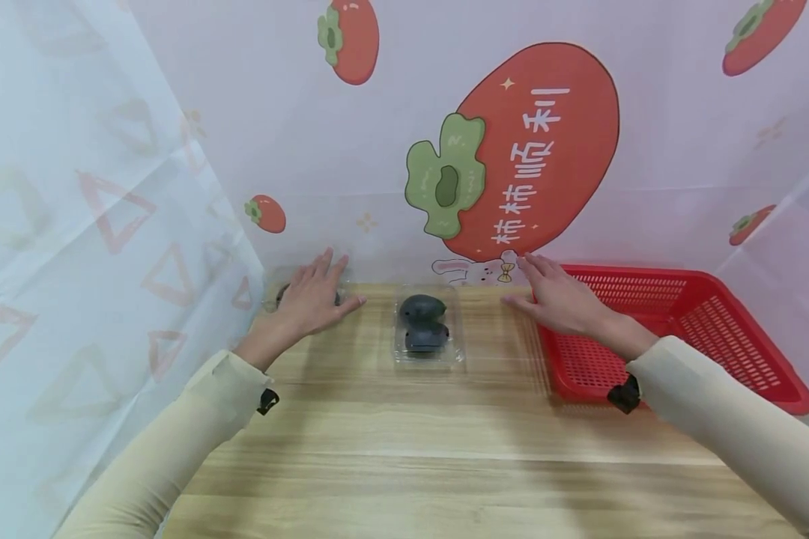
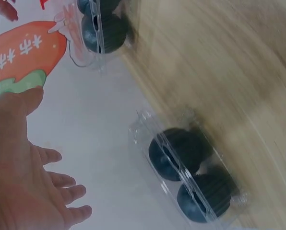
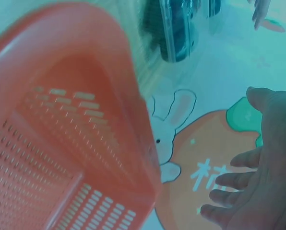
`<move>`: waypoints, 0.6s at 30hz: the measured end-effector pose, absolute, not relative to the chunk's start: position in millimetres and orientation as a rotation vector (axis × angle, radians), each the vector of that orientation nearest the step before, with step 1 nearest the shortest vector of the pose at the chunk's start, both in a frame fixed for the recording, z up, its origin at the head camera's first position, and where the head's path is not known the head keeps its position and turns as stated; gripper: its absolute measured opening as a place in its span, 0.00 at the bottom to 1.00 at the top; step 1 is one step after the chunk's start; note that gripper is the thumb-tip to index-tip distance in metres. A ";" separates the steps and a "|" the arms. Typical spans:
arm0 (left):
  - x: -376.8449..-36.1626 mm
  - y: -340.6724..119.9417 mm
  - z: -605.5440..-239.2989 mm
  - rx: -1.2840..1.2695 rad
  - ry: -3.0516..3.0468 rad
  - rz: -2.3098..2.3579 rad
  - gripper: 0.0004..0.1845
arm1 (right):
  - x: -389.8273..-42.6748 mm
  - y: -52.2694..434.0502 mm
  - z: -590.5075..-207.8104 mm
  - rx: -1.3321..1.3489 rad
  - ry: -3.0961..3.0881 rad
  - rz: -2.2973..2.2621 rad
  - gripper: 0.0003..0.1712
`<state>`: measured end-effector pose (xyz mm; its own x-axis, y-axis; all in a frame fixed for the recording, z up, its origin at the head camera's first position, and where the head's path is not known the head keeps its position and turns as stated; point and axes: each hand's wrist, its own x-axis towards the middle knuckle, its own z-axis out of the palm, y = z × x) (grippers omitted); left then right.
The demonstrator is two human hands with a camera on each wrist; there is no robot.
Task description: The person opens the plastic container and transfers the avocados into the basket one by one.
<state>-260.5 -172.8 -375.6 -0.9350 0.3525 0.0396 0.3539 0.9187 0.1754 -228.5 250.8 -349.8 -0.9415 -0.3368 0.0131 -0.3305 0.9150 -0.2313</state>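
Note:
A clear plastic clamshell box [image 1: 423,323] with two dark round fruits stands at the middle of the wooden table [image 1: 404,449]. A second such box [image 2: 191,175] lies in the far left corner, mostly hidden under my left hand [image 1: 313,299] in the head view. That hand is spread flat with straight fingers; the left wrist view shows my left hand [image 2: 23,177] a little apart from the box. My right hand [image 1: 556,299] is open too, with its fingers straight, beside the far left corner of a red mesh basket [image 1: 674,329]. Neither hand holds anything.
A printed backdrop with a big red persimmon [image 1: 539,150] closes the table's far edge. A translucent curtain [image 1: 74,224] hangs along the left side. The red basket [image 3: 61,120] holds nothing. Bare wood stretches towards me.

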 end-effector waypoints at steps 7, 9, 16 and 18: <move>-262.0 -160.4 -380.7 -0.607 -3.092 -0.328 0.50 | -227.8 235.0 -352.7 -0.540 3.005 -0.454 0.56; -261.9 -157.2 -381.5 -0.623 -3.092 -0.330 0.49 | -227.9 230.2 -353.7 -0.555 2.998 -0.488 0.55; -260.6 -148.7 -386.2 -0.676 -3.069 -0.403 0.46 | -228.9 216.1 -358.8 -0.582 2.981 -0.560 0.56; -260.0 -146.5 -387.5 -0.688 -3.061 -0.421 0.45 | -228.0 212.7 -360.3 -0.583 2.975 -0.565 0.56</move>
